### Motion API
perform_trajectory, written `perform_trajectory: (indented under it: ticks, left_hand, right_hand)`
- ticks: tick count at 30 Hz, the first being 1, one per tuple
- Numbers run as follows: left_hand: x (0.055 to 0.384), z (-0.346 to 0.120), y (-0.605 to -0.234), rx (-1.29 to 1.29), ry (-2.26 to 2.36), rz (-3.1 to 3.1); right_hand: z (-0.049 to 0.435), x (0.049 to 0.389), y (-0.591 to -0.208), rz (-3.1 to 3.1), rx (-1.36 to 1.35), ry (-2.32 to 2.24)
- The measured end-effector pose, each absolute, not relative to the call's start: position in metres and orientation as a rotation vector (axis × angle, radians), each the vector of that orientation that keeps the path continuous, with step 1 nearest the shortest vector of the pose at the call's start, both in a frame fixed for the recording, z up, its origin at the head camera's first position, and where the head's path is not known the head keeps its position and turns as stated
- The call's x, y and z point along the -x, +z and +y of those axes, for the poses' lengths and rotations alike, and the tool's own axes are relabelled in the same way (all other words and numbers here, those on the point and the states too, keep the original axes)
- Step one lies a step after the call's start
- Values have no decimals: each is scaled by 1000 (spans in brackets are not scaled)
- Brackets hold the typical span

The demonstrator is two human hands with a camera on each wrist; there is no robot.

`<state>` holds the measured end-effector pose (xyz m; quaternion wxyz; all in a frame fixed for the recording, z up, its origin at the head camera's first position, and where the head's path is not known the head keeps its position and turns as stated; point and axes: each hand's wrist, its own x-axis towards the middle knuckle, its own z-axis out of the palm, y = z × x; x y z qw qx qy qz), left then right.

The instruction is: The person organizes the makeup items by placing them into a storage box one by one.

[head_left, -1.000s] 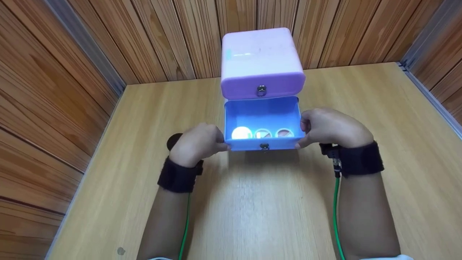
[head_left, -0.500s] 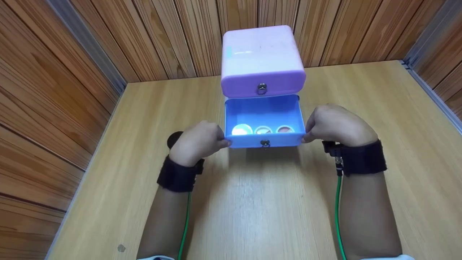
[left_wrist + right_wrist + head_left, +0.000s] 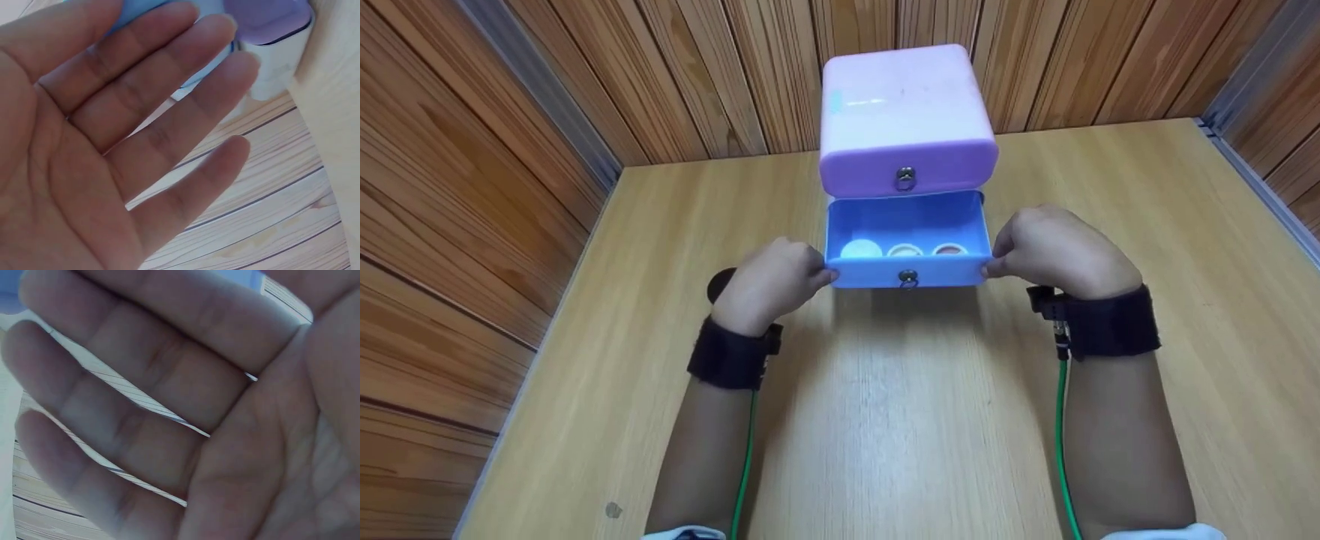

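Note:
A small two-drawer box (image 3: 906, 90) with a pink top stands near the back wall. Its purple upper drawer (image 3: 870, 172) is shut. The blue lower drawer (image 3: 870, 274) is pulled partly out, with three round things (image 3: 861, 249) inside, the leftmost white. My left hand (image 3: 769, 289) holds the drawer's left front corner, thumb at the front and fingers along the side. At the right front corner, my right hand (image 3: 1061, 251) pinches the drawer likewise. Both wrist views show the other fingers extended; the drawer (image 3: 135, 7) is partly hidden behind the left hand.
The wooden table (image 3: 900, 420) lies under both arms. Wood-panelled walls (image 3: 735, 75) stand behind and at the sides. Green cables (image 3: 1061, 450) run from the black wrist straps (image 3: 1110, 322) along the forearms. A dark round thing (image 3: 720, 283) shows beside the left hand.
The blue drawer has slid a little inward, so less of its inside shows. Both hands have moved away from me with it, and the right hand's fingers have shifted at the corner.

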<state>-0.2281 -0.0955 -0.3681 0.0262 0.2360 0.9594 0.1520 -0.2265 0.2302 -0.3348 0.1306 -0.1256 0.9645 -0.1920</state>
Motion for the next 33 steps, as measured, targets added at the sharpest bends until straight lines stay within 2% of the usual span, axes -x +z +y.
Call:
perform_trajectory:
  ticks: [17,33]
  left_hand:
    - [238,-90,-375,-736,400,3113]
    - [246,-82,-387,-666,523,3421]
  right_hand:
    - [232,236,-341,2916,414,-581]
    - [230,249,-354,3119,305,-627]
